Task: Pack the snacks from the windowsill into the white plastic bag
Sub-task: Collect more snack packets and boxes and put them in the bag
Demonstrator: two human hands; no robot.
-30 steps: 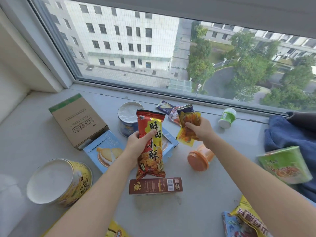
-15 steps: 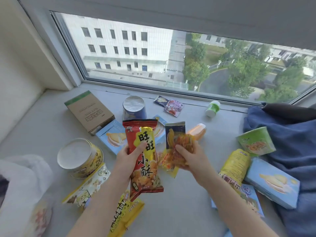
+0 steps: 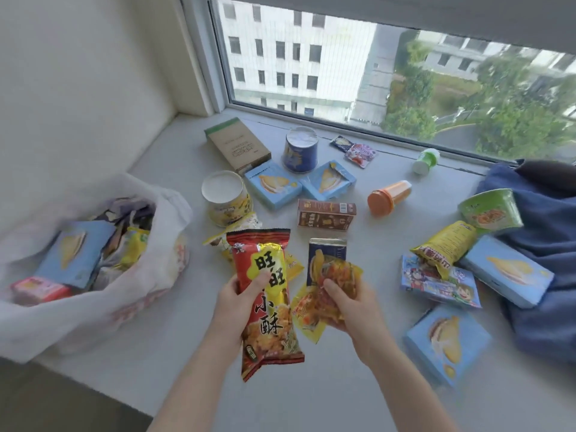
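Note:
My left hand [image 3: 238, 302] grips a tall red and yellow snack packet [image 3: 266, 307] upright above the windowsill [image 3: 327, 385]. Beside it, my right hand [image 3: 349, 302] holds several small orange and yellow snack packets [image 3: 324, 282] bunched together, one with a dark blue top. The white plastic bag [image 3: 103, 310] lies open at the left end of the sill, with a blue box, a pink packet and other snacks inside. Both hands hover to the right of the bag, apart from it.
Loose on the sill lie a brown carton [image 3: 238, 145], two round tubs [image 3: 226, 198], several blue cake boxes [image 3: 272, 187], a brown box [image 3: 325, 215], an orange jar [image 3: 389, 198], a green bottle [image 3: 425, 160], a green cup [image 3: 489, 210] and yellow packets [image 3: 442, 247]. Blue cloth [image 3: 545, 244] sits at right.
Both hands have pulled back from the window toward me with their packets. The view has swung left, so the white bag now shows at the left.

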